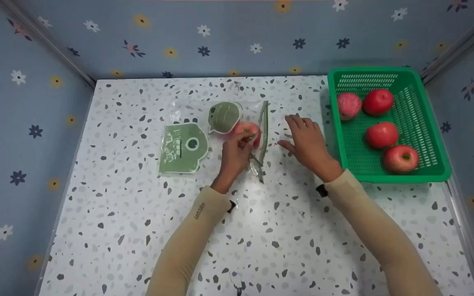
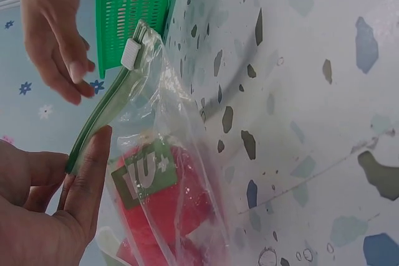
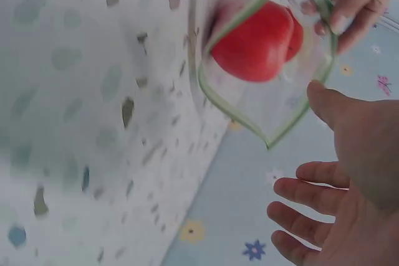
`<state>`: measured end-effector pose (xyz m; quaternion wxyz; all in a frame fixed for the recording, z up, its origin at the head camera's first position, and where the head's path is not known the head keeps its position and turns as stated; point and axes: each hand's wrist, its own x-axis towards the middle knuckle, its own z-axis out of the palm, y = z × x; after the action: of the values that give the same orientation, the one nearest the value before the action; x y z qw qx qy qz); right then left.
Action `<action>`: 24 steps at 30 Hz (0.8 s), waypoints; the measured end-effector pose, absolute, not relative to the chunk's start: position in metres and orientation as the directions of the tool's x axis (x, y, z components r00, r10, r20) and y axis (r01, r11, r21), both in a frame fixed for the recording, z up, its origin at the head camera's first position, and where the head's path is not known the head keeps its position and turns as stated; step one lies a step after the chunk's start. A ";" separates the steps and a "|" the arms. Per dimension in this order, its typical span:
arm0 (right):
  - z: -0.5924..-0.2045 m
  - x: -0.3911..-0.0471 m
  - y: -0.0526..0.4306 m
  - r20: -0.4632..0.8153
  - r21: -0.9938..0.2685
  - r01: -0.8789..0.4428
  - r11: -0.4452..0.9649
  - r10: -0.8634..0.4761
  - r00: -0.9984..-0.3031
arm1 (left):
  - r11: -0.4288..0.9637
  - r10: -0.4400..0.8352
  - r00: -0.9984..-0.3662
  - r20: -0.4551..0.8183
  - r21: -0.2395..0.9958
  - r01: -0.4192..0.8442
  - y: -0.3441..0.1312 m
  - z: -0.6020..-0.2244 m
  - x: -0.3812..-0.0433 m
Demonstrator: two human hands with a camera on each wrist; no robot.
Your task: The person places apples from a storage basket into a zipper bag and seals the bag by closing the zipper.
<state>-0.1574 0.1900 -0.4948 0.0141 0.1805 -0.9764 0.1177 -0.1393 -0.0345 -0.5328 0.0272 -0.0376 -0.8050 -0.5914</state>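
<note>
Beige sleeves fill the bottom of the frame, the left one with dark lettering too blurry for me to read. Under them is a white terrazzo-look table, boxed in by blue-grey walls with a flower print and metal strips at the corners. Green plastic basket sits upper right with four apples in it.

Middle of the frame: a clear zip bag on the table, with the left hand pinching its green zip edge. Right hand is spread pretty wide between bag and basket, holding nothing. Inside the bag there's a red apple, partly covered by the left hand and a green cartoon print. Wrist views show more red next to it, probably a second fruit, but plastic glare makes it hard to call. Can't tell if the flat green panel with an eye, just left, belongs to the same bag. Both arms get cut off at the bottom edge, same as a tiny dark thing down there.
</note>
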 end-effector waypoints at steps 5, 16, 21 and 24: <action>-0.481 -0.154 0.211 0.079 -0.218 -0.324 0.921 -0.314 -0.946 | 0.297 0.027 -0.994 0.103 0.949 0.107 -0.035 -0.532 -0.138; -0.465 -0.146 0.251 0.144 -0.218 -0.273 0.937 -0.246 -0.958 | 0.281 0.028 -0.998 0.057 0.958 0.062 -0.034 -0.533 -0.138; -0.459 -0.144 0.268 0.138 -0.234 -0.232 0.944 -0.204 -0.969 | 0.280 0.024 -0.998 0.054 0.958 0.059 -0.034 -0.533 -0.138; -0.456 -0.142 0.281 0.152 -0.246 -0.231 0.941 -0.198 -0.968 | 0.282 0.023 -0.998 0.052 0.958 0.057 -0.034 -0.533 -0.138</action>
<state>-0.1415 0.2805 -0.4563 0.0626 0.1090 -0.9833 0.1319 -0.1378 -0.0344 -0.5334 0.0141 -0.0250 -0.8003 -0.5988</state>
